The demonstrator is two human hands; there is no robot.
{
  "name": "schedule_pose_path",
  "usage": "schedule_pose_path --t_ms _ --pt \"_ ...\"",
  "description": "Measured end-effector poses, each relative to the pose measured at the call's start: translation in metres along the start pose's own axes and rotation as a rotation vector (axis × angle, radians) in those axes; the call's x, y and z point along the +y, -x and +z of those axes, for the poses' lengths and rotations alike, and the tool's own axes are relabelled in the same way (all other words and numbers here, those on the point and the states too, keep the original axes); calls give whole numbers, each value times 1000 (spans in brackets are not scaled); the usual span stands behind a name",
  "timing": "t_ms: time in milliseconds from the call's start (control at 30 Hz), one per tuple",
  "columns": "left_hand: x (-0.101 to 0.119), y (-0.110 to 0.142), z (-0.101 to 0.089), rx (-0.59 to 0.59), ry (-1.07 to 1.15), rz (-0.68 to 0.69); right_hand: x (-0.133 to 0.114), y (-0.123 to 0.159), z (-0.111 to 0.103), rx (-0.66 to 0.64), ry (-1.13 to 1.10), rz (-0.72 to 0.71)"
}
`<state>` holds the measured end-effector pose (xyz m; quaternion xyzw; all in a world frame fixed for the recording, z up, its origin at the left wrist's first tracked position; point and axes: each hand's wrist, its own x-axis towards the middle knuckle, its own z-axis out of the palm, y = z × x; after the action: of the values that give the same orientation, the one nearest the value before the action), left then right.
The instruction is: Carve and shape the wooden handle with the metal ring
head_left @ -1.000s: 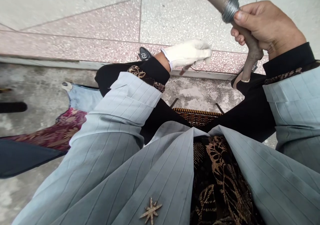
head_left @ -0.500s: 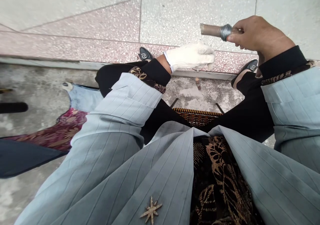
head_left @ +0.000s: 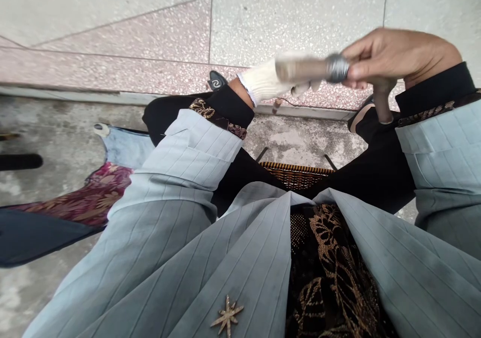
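Note:
My right hand (head_left: 398, 55) is bare and closed around a crooked wooden stick (head_left: 383, 97). A coil of silvery wire (head_left: 337, 68) is wound round the stick, just beyond my fingertips. The stick's thick end, blurred by motion, points left and passes in front of my left hand. My left hand (head_left: 263, 81) wears a white knit glove with its fingers curled closed; the stick partly hides it. Just below the glove shows a small brown piece (head_left: 277, 105), too blurred to name. What the gloved fingers grip cannot be made out.
Below my hands, a speckled tile floor (head_left: 300, 17) ends at a raised edge above stained concrete (head_left: 300, 137). A woven wicker edge (head_left: 296, 175) shows between my legs. Patterned cloth (head_left: 78, 193) lies at the left, near a dark bar (head_left: 20, 161).
The stick swung from a steep slant to nearly level, and its thick end moved down and left, over my gloved hand. The small brown piece dropped lower, then rose again. My left hand shifted slightly.

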<state>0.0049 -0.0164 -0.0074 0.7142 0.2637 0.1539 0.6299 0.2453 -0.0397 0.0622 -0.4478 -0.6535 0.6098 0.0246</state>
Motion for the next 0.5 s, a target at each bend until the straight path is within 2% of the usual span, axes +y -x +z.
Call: schedule_pose_path --t_ms 100,167,267,367,500 --pt "1 -1 -1 58 142 104 -6 3 5 435 -165 -151" --pt "0 -1 -2 67 140 103 -2 -2 5 615 -206 -152" --pt "-2 -3 -1 -27 68 39 5 -10 4 694 -144 -80" --pt "-6 -5 2 -85 9 23 3 -16 6 724 66 43" --pt "-6 -6 3 -26 -152 4 -4 -18 7 670 406 250"
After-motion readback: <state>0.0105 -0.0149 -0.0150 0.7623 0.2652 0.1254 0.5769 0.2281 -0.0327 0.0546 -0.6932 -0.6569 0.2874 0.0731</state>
